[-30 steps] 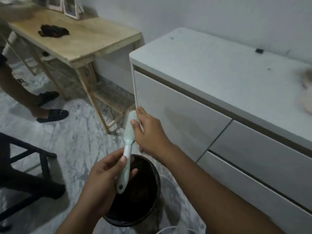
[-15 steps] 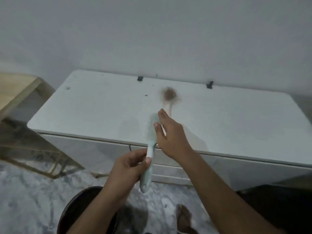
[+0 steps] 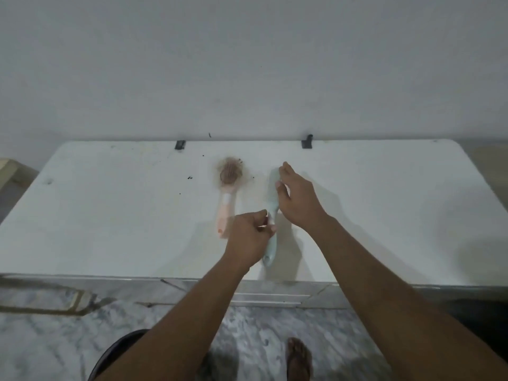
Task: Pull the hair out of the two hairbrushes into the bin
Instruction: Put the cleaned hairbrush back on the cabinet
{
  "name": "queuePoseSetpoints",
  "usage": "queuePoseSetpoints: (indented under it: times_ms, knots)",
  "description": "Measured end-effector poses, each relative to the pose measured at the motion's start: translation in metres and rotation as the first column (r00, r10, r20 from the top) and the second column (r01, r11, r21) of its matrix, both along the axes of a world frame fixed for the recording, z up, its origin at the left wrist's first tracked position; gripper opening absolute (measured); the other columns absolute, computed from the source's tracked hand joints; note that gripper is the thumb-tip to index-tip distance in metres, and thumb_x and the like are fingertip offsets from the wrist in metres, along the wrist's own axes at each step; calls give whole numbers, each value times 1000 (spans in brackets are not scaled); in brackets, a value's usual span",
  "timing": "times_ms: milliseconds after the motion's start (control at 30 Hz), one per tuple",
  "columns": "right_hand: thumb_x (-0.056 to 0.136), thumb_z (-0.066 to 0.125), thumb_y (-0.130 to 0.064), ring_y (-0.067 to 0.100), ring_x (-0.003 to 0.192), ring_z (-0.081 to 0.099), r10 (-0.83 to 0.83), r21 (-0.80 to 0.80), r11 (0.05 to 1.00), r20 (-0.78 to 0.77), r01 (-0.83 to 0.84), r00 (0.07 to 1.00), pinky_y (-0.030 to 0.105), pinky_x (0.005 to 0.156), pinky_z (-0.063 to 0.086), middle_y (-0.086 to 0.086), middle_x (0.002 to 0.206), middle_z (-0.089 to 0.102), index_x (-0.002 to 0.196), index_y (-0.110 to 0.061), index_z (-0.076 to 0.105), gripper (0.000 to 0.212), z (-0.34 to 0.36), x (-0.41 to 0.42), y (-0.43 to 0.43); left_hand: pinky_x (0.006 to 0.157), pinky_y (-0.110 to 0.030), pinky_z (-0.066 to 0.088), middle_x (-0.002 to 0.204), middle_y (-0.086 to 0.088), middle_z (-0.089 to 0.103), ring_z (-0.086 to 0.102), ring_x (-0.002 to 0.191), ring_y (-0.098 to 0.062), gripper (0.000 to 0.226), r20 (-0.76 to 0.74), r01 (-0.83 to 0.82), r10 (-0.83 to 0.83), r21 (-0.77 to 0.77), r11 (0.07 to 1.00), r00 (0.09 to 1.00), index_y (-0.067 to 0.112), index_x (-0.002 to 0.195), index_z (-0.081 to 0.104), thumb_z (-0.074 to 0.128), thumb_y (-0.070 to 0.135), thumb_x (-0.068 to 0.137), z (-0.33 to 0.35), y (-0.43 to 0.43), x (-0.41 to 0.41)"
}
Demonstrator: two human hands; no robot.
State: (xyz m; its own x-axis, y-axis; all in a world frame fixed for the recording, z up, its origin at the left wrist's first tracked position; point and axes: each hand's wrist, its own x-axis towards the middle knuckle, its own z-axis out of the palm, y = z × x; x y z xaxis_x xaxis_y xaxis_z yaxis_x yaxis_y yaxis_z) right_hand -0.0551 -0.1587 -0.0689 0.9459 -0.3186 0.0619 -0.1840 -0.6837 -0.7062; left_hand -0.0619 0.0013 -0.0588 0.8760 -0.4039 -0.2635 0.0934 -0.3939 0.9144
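Note:
A pale green hairbrush (image 3: 270, 244) lies lengthwise over the white cabinet top (image 3: 110, 215). My left hand (image 3: 248, 237) pinches its handle near the neck. My right hand (image 3: 295, 199) rests against the brush head, which it mostly covers. Just to the left, a pink hairbrush (image 3: 226, 199) lies flat on the cabinet, its head full of brown hair. The black bin (image 3: 115, 356) stands on the floor below, at the bottom edge, partly hidden behind my left forearm.
Small dark specks dot the cabinet top near the pink brush. Two black clips (image 3: 180, 144) sit at its back edge against the wall. My bare foot (image 3: 298, 358) is on the marble floor. A wooden table corner (image 3: 7, 166) shows at far left.
The view swung from the bin up to the cabinet. Both hands carried the green brush from over the bin to the cabinet top, beside the pink brush.

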Motion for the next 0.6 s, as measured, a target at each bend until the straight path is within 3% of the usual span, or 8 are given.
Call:
queuePoseSetpoints:
  times_ms: [67, 167, 267, 367, 433, 467, 500, 600]
  knots:
    - [103, 42, -14, 24, 148, 27, 27, -7, 1000, -41, -27, 999, 15, 112, 13, 17, 158, 28, 146, 2, 38, 46, -4, 14, -12, 65, -28, 38, 65, -3, 51, 43, 64, -13, 22, 65, 12, -20, 121, 993, 998, -3, 70, 56, 66, 1, 88, -10, -14, 11]
    - [103, 41, -15, 30, 146, 30, 78, -35, 996, -107, -83, 991, 25, 117, 19, 20, 158, 28, 146, 3, 37, 48, -10, 34, -24, 58, -25, 33, 58, -1, 44, 36, 60, -16, 27, 139, -19, -15, 239, 971, 990, 2, 63, 52, 66, 2, 86, -16, -30, 24]
    - [103, 40, -15, 32, 144, 34, 99, -63, 992, -143, -109, 985, 30, 117, 24, 21, 157, 30, 145, 5, 37, 47, -13, 46, -27, 49, -17, 30, 56, -2, 43, 36, 53, -11, 28, 170, -20, -26, 267, 964, 985, 1, 63, 50, 64, 0, 87, -14, -37, 33]
    - [102, 38, -14, 34, 138, 41, 49, -45, 997, -182, -58, 982, 34, 114, 31, 22, 153, 38, 141, 6, 41, 44, -15, 46, -30, 42, -12, 39, 56, -2, 49, 45, 43, -7, 29, 159, 12, -62, 302, 953, 985, 5, 63, 50, 60, -2, 88, -13, -37, 38]
    - [100, 37, -14, 38, 131, 47, 11, -28, 999, -221, -17, 975, 37, 108, 36, 26, 143, 46, 133, 10, 47, 42, -16, 42, -31, 48, -23, 55, 74, -10, 67, 62, 55, -20, 25, 149, 32, -84, 317, 948, 985, 15, 69, 58, 60, 2, 91, -15, -36, 40]
    - [100, 39, -12, 39, 131, 47, 1, -33, 999, -234, -9, 972, 36, 108, 36, 27, 141, 47, 132, 11, 48, 40, -16, 40, -31, 55, -35, 61, 87, -13, 72, 69, 65, -28, 23, 138, 37, -84, 311, 950, 987, 22, 77, 61, 62, 4, 92, -14, -35, 40]
    - [101, 41, -10, 38, 134, 45, -3, -41, 999, -236, -7, 972, 33, 109, 35, 27, 144, 45, 134, 11, 47, 39, -16, 38, -31, 56, -38, 61, 96, -13, 72, 72, 73, -32, 18, 119, 37, -75, 293, 955, 990, 24, 90, 65, 64, 6, 93, -11, -33, 40]
    - [103, 41, -11, 31, 144, 33, 18, -71, 997, -179, -31, 984, 30, 118, 26, 20, 156, 33, 145, 6, 38, 46, -16, 38, -28, 41, -13, 49, 104, -2, 64, 68, 69, -25, 30, 99, 23, -51, 266, 964, 994, 8, 123, 68, 69, 7, 93, -6, -30, 43]
